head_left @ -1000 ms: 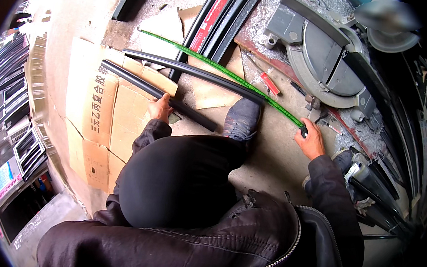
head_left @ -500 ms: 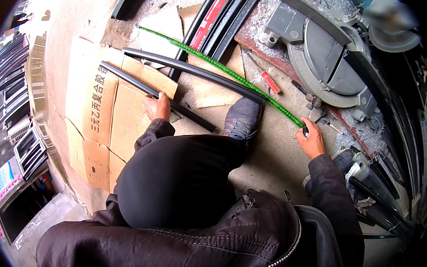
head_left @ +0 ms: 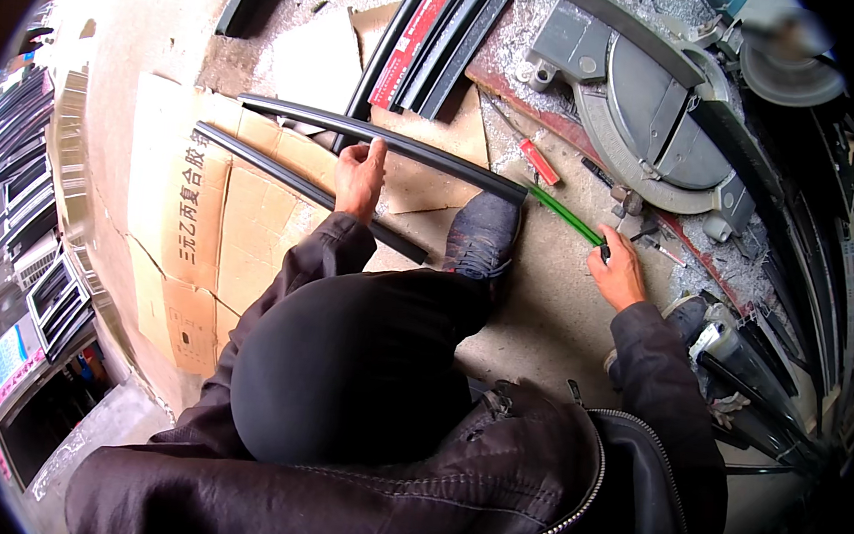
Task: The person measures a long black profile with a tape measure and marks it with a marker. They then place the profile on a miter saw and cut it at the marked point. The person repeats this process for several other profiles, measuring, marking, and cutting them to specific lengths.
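My right hand (head_left: 617,269) is closed on a tape measure, mostly hidden in the palm. Its bright green blade (head_left: 566,216) sticks out toward the end of a long dark profile bar. My left hand (head_left: 360,179) is at the near edge of this long profile bar (head_left: 436,157), fingers partly stretched and apart; whether they touch it I cannot tell. Beneath that wrist a shorter dark profile bar (head_left: 266,166) lies across a flattened cardboard sheet (head_left: 170,277). My shoe (head_left: 483,233) is against the long bar near its right end.
A grey miter saw base (head_left: 640,113) stands at the far right amid metal shavings. Before it lie a red-handled tool (head_left: 540,162) and a black marker (head_left: 596,172). More dark profiles (head_left: 464,49) lie at the back, and long strips (head_left: 801,226) crowd the right side.
The green blade, which stretched far left beyond the long bar, has drawn back to a short length. My left hand has left the shorter bar and moved up to the long one.
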`<state>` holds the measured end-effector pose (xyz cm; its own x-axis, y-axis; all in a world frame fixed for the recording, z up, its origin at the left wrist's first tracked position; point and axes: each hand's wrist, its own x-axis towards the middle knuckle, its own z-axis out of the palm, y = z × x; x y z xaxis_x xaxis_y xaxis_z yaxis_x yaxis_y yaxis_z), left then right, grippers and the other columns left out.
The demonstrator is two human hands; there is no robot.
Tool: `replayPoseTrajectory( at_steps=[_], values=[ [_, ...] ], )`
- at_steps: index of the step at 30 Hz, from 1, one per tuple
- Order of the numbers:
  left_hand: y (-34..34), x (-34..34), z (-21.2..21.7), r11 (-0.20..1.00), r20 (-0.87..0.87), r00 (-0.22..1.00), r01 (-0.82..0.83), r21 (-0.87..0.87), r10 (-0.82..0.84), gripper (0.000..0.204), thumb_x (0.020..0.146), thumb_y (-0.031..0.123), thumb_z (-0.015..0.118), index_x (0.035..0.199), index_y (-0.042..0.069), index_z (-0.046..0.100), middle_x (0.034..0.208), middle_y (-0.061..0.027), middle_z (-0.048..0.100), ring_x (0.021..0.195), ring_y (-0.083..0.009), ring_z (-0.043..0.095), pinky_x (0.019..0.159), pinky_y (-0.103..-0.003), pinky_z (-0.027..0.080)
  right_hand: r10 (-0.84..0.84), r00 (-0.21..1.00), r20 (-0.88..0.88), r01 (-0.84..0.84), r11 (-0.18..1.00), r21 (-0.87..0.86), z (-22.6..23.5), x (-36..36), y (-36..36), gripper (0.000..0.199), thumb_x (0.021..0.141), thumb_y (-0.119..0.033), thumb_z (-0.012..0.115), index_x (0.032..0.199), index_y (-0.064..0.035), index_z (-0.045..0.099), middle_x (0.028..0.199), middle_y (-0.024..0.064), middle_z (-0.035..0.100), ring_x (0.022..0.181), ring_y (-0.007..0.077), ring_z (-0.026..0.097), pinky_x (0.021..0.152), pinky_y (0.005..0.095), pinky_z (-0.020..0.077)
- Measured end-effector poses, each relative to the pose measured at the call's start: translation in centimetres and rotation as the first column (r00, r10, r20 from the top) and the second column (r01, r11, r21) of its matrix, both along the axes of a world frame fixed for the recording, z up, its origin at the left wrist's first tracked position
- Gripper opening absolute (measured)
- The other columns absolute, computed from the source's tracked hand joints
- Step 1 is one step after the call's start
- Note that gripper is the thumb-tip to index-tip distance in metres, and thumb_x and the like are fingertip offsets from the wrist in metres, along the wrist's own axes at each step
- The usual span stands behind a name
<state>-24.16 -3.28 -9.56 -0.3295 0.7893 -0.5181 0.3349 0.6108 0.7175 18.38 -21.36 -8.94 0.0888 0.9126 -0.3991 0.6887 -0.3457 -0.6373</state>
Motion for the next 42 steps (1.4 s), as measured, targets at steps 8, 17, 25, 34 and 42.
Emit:
replayPoseTrajectory(
  at_steps=[8, 17, 25, 34, 42],
  values=[
    [1.4, 1.5, 1.1, 0.979, 0.349, 0.923, -0.108, -0.171, 0.163, 0.05, 0.096, 0.046, 0.072, 0.109, 0.0, 0.059, 0.086, -0.006, 0.061, 0.071, -0.0166, 0.062, 0.067, -0.034, 0.057, -0.066, 0.998, 0.022, 0.067, 0.996, -0.05, -1.3, -0.6, -0.3, 0.063, 0.09, -0.021, 0.064, 0.146, 0.0035, 0.045, 0.127, 0.0332, 0.061, 0.119, 0.0465, 0.059, 0.103, 0.048, 0.0468],
    [2.8, 0.5, -1.3, 0.955, 0.479, 0.834, -0.18, -0.235, 0.275, 0.048, 0.096, 0.042, 0.072, 0.109, -0.002, 0.06, 0.09, -0.0102, 0.062, 0.073, -0.0208, 0.064, 0.072, -0.036, 0.06, 0.002, 0.954, 0.299, -0.024, 0.997, 0.069, 0.6, -2.1, -0.2, 0.06, 0.092, -0.027, 0.068, 0.141, 0.0027, 0.05, 0.128, 0.0257, 0.058, 0.12, 0.0432, 0.054, 0.105, 0.0495, 0.0437],
    [1.3, 2.7, 0.7, 0.961, 0.645, 0.713, -0.205, -0.186, 0.277, 0.041, 0.101, 0.031, 0.07, 0.113, -0.003, 0.051, 0.109, -0.0163, 0.059, 0.1, -0.0306, 0.067, 0.097, -0.044, 0.057, -0.147, 0.968, 0.201, 0.074, 0.941, 0.331, 8.1, -5.4, 3.3, 0.038, 0.097, -0.024, 0.064, 0.124, 0.0032, 0.063, 0.119, 0.0222, 0.062, 0.112, 0.0409, 0.058, 0.1, 0.0486, 0.0469],
    [-4.2, 3.5, 1.6, 0.973, 0.759, 0.609, -0.141, -0.184, 0.232, 0.02, 0.104, 0.021, 0.064, 0.115, 0.005, 0.061, 0.106, -0.0069, 0.071, 0.094, -0.0221, 0.072, 0.088, -0.037, 0.059, 0.243, 0.959, 0.146, -0.268, 0.946, 0.181, 12.4, -13.7, 8.3, 0.037, 0.103, -0.033, 0.053, 0.12, -0.0019, 0.063, 0.116, 0.0213, 0.064, 0.109, 0.0411, 0.061, 0.092, 0.0512, 0.0486],
    [-6.3, 5.2, 4.3, 0.977, 0.817, 0.535, -0.129, -0.17, 0.213, 0.02, 0.102, 0.025, 0.068, 0.099, 0.005, 0.065, 0.075, -0.0018, 0.063, 0.059, -0.0113, 0.059, 0.054, -0.027, 0.047, 0.085, 0.979, -0.187, -0.117, 0.979, -0.167, 11.1, -15.8, 6.2, 0.052, 0.105, -0.044, 0.047, 0.09, 0.002, 0.066, 0.087, 0.0311, 0.067, 0.087, 0.0516, 0.065, 0.077, 0.0577, 0.0485]
  ],
)
